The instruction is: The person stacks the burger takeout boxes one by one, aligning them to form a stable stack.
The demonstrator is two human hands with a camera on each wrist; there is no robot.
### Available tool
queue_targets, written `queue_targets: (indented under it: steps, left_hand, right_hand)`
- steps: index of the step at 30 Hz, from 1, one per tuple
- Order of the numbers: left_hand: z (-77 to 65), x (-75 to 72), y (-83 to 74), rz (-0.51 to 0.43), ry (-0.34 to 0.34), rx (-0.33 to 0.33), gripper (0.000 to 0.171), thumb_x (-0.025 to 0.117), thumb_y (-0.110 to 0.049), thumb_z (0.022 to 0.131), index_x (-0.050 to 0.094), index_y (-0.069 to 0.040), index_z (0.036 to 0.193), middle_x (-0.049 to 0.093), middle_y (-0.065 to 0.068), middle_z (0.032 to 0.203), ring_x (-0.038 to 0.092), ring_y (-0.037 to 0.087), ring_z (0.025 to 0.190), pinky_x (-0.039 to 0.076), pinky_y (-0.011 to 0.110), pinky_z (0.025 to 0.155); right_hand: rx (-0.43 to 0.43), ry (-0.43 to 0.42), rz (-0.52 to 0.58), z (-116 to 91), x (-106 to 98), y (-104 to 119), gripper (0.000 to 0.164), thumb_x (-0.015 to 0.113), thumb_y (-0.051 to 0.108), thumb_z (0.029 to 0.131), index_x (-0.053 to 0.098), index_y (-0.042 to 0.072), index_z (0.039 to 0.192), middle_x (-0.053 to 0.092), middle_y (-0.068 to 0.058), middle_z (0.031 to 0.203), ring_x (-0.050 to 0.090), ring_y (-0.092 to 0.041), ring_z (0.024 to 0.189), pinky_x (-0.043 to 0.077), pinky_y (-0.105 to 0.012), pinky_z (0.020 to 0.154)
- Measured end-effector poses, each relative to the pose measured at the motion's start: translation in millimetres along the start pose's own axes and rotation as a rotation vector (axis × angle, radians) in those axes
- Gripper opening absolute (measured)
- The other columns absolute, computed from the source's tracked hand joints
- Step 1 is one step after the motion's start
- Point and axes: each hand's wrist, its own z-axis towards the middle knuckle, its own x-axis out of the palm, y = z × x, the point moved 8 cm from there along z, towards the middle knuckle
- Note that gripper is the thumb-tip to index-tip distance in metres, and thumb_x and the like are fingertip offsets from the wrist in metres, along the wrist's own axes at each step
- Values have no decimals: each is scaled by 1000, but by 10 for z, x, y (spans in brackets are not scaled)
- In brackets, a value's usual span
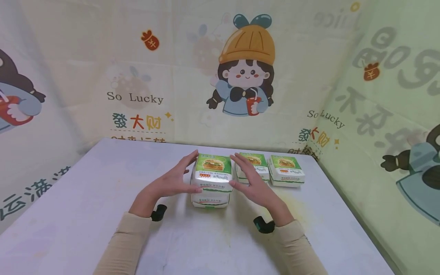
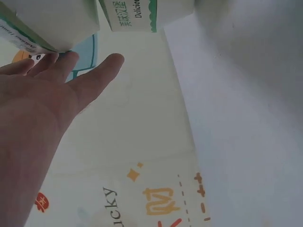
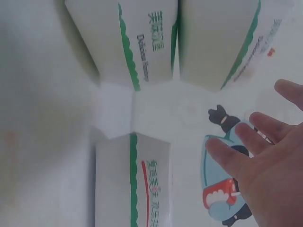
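Two white and green burger boxes stand stacked at the middle of the table, the upper box (image 1: 213, 168) squarely on the lower box (image 1: 210, 199). A burger picture is printed on the lid. My left hand (image 1: 173, 179) is at the stack's left side, its thumb by the upper box's front; in the left wrist view its straight fingertips are right at that box's edge. On the other side my right hand (image 1: 252, 181) is spread around the upper box's right side. The right wrist view shows these fingers (image 3: 227, 153) extended, apart from the boxes, holding nothing.
To the right of the stack, two more burger boxes sit side by side, a nearer one (image 1: 258, 173) partly behind my right hand and a farther one (image 1: 286, 172). The white table (image 1: 192, 244) ends at a printed cloth wall (image 1: 185, 76) at the back.
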Motion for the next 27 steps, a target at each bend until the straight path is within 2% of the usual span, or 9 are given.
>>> queue_targets:
  steps: [5, 11, 18, 27]
  left_hand:
    - [27, 21, 33, -2, -19, 7, 109, 82, -34, 80, 9, -20, 160, 15, 1, 166, 17, 21, 153, 26, 56, 121]
    - [52, 17, 62, 12, -59, -3, 109, 84, -35, 78, 14, -18, 160, 20, 1, 165, 22, 22, 151, 28, 55, 120]
    - [64, 1, 53, 17, -80, -10, 111, 86, -36, 76, 15, -16, 159, 23, 2, 164, 27, 23, 150, 32, 52, 119]
    - [53, 21, 38, 67, -82, -28, 109, 86, -36, 75, 19, -14, 158, 27, 6, 161, 29, 33, 148, 32, 56, 118]
  right_hand:
    - [30, -20, -4, -34, -112, -93, 68, 62, 32, 96, 29, 31, 156, 19, 0, 165, 21, -30, 151, 29, -66, 115]
    - [30, -39, -26, -67, -318, -178, 65, 60, 35, 98, 31, 25, 155, 19, -7, 165, 23, -34, 150, 27, -67, 115]
    - [27, -89, -47, -111, -583, -299, 63, 61, 26, 97, 34, 23, 154, 24, -7, 162, 28, -35, 146, 31, -65, 114]
    - [60, -110, -99, -200, -833, -490, 63, 60, 29, 98, 32, 20, 155, 21, -11, 162, 27, -38, 146, 31, -68, 111]
